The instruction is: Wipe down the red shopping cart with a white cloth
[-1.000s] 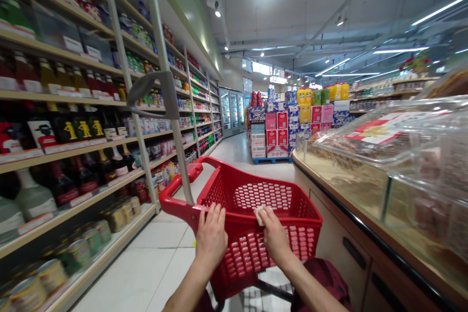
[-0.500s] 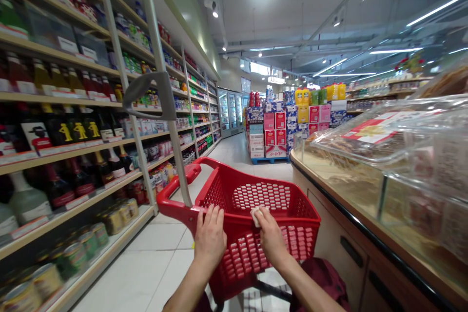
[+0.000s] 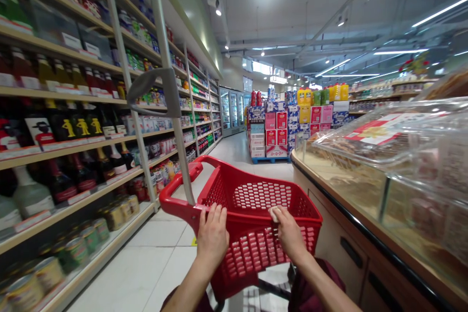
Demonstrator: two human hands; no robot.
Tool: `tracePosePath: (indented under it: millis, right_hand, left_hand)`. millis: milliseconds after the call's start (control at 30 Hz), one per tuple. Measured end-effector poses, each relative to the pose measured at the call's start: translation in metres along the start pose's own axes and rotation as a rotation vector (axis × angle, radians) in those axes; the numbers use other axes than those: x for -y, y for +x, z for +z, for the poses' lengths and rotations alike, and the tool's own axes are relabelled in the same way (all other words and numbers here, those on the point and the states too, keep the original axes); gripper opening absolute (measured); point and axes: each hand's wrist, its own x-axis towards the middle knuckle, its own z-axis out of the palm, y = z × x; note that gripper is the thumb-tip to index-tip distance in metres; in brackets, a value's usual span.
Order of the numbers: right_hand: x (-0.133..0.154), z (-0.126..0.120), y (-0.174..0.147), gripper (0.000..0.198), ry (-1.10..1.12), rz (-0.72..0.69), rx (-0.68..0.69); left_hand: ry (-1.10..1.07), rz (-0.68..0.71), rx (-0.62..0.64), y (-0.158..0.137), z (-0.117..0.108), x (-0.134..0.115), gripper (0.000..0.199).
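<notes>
A red plastic shopping cart (image 3: 241, 253) stands right in front of me, side-on, with perforated basket walls. My left hand (image 3: 212, 234) lies over the near rim close to the handle end, its fingers bent over the edge and gripping it. Farther right on the same rim, my right hand (image 3: 288, 234) pinches a small white cloth (image 3: 273, 213) against the top edge. The cloth is mostly covered by the fingers. A grey metal pole (image 3: 171, 83) with a grey looped bracket (image 3: 155, 91) rises from the handle end.
Shelves (image 3: 73, 161) of bottles and cans line the left. To the right runs a counter (image 3: 340, 214) bearing clear plastic food boxes (image 3: 376, 131). Stacked drink cartons (image 3: 276, 129) stand on a blue pallet (image 3: 270, 160) ahead. Glass-door coolers (image 3: 231, 109) are farther back.
My right hand has slid to the right along the rim with the white cloth. My left hand keeps its place on the cart. The view has shifted slightly.
</notes>
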Motion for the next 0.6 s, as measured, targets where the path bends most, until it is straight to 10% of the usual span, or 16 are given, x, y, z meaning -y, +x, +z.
tracePosePath:
  millis: [233,600]
  right_hand:
    - [0.046,0.022,0.002,0.056,0.128,-0.1,0.006]
    - [0.009,0.006,0.003,0.048,0.075,0.015,-0.003]
  left_hand:
    - [0.018,0.002,0.023,0.002,-0.001,0.0,0.044]
    - [-0.015,-0.017,0.027,0.002,-0.002,-0.002,0.044]
